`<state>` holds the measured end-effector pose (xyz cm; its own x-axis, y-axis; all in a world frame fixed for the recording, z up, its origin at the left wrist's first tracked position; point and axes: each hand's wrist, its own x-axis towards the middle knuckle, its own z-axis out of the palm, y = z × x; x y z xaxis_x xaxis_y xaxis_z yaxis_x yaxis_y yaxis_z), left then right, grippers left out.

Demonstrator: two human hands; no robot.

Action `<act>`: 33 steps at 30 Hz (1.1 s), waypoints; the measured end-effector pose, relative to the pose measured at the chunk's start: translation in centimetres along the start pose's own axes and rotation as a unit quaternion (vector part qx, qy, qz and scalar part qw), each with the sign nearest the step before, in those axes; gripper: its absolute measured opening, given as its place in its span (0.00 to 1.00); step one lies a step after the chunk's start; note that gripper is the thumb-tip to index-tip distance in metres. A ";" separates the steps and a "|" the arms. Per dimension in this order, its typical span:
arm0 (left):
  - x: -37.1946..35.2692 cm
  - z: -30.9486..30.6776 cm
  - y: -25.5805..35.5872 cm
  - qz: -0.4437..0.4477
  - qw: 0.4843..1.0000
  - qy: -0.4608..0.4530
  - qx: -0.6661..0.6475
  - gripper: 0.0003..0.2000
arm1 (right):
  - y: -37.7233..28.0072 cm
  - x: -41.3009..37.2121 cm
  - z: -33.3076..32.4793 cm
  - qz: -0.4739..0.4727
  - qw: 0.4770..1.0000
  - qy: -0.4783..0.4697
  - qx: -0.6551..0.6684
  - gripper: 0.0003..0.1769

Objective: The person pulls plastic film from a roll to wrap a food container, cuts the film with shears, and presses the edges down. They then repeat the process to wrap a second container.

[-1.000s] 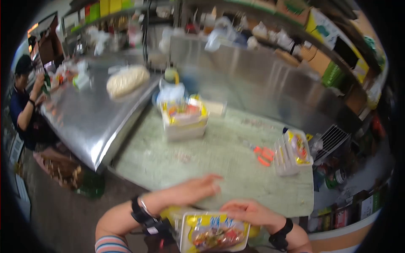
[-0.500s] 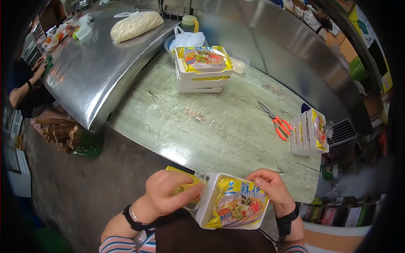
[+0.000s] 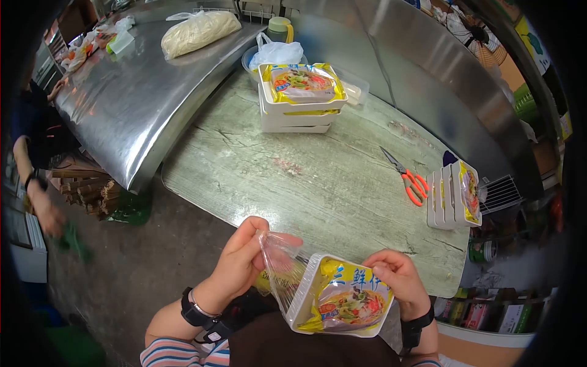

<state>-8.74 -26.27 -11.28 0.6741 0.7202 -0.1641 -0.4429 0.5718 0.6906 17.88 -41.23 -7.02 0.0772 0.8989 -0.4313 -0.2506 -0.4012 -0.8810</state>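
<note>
My left hand (image 3: pixel 246 255) is closed in a pinch on clear plastic film (image 3: pixel 281 252), which stretches up and left from the side of a white plastic tray (image 3: pixel 301 301). In the tray sits a yellow packet of instant noodles (image 3: pixel 351 303) with a picture of a noodle bowl. My right hand (image 3: pixel 400 278) grips the tray's upper right corner, thumb in front. Another yellow packet, partly hidden, shows behind the film below my left hand. The tray is held tilted toward me in front of my dark apron (image 3: pixel 306 348).
On the greenish table (image 3: pixel 244 171) stand stacked white trays with noodle packets (image 3: pixel 299 116), pliers with orange handles (image 3: pixel 413 183) and a second tray stack (image 3: pixel 449 199). A steel counter (image 3: pixel 122 116) carries a bagged pale mass (image 3: pixel 202 33). At left, a co-worker's arm (image 3: pixel 36 189) reaches downward.
My left hand has risen and drawn the clear film up away from the tray's left side. The co-worker's hand has left the counter and swung down with a green cloth, blurred.
</note>
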 end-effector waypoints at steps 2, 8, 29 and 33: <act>-0.1 0.6 0.7 -0.053 0.996 0.059 0.029 0.05 | 0.3 0.2 -0.2 0.008 1.000 0.006 -0.001 0.12; -1.4 1.2 0.7 -0.137 0.982 0.121 -0.046 0.11 | 0.2 0.2 -0.2 0.006 1.000 0.018 -0.021 0.12; -1.2 2.3 -0.2 -0.068 0.990 0.124 0.025 0.17 | 0.3 -0.7 1.0 -0.066 0.996 0.052 -0.011 0.11; -0.1 2.5 0.3 -0.133 0.986 0.099 -0.017 0.18 | 1.3 -1.2 1.1 -0.109 0.993 0.049 -0.002 0.12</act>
<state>-7.47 -27.18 -9.32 0.6417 0.6039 -0.4729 -0.2875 0.7610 0.5816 16.38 -42.59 -7.42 0.2218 0.9432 -0.2473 -0.2137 -0.2004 -0.9561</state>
